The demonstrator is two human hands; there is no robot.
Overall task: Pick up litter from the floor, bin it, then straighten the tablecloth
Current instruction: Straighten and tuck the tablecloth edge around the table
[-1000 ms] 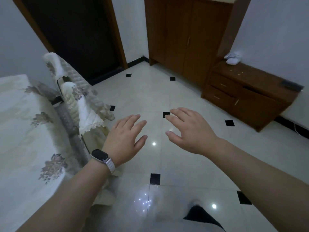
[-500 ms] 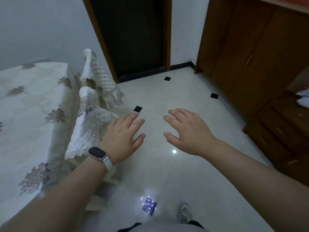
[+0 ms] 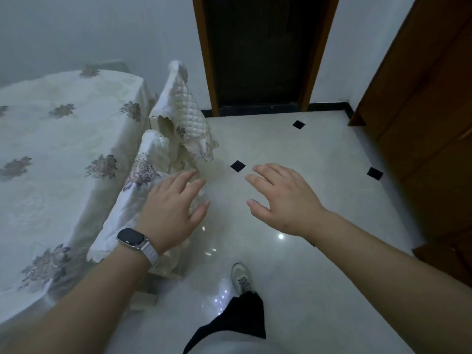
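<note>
A cream tablecloth with grey-brown flower prints covers the table at the left and hangs over its edge. My left hand, with a watch on the wrist, hovers palm down with fingers spread, in front of a chair's quilted cover and holding nothing. My right hand is stretched out beside it over the floor, also spread and empty. No litter or bin shows on the glossy pale floor in this view.
Two chairs with white quilted covers stand pushed against the table's right side. A dark doorway is straight ahead. A brown wooden wardrobe lines the right wall. My foot in a white shoe is on the tiles below.
The view has swung left: the wardrobe and low drawer unit slid to the right edge, while the doorway and table came into the centre. Both hands stayed spread out in front.
</note>
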